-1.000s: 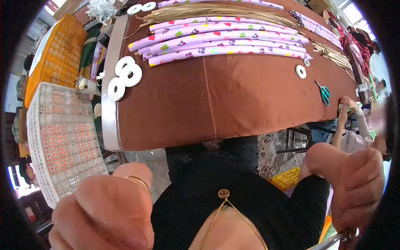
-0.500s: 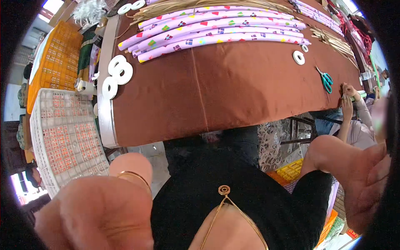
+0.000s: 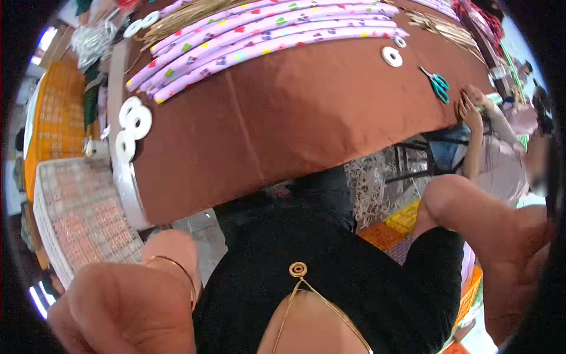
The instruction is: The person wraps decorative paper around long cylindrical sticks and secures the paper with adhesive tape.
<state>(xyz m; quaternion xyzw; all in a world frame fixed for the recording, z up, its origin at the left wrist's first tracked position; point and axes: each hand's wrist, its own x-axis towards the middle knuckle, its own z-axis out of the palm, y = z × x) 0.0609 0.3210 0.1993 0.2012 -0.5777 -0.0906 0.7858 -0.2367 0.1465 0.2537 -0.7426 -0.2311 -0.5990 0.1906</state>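
My left hand [image 3: 130,307] is large at the lower left, with a thin gold bangle on its wrist. Its fingers run out of view or are curled, so its state is unclear. My right hand [image 3: 522,259] stands at the right edge, partly lost in the dark rim of the view, its fingertips hidden. Nothing shows in either hand. Both are nearer to the camera than the brown-covered table [image 3: 306,106]. On the table lie several lilac patterned rolls [image 3: 271,35], white ring-shaped rolls [image 3: 138,122] and teal-handled scissors [image 3: 439,86].
A co-worker [image 3: 501,165] sits at the right, hands at the table's edge. White crate [image 3: 82,206] and orange crate [image 3: 59,118] stand at the left. White strips [image 3: 371,192] lie on the floor near a yellow crate [image 3: 404,218]. Thin brown strips [image 3: 442,32] lie at the back.
The view has turned and tilted, so the table and its contents appear farther left and higher. Both my hands stay raised at the sides, nearly unchanged.
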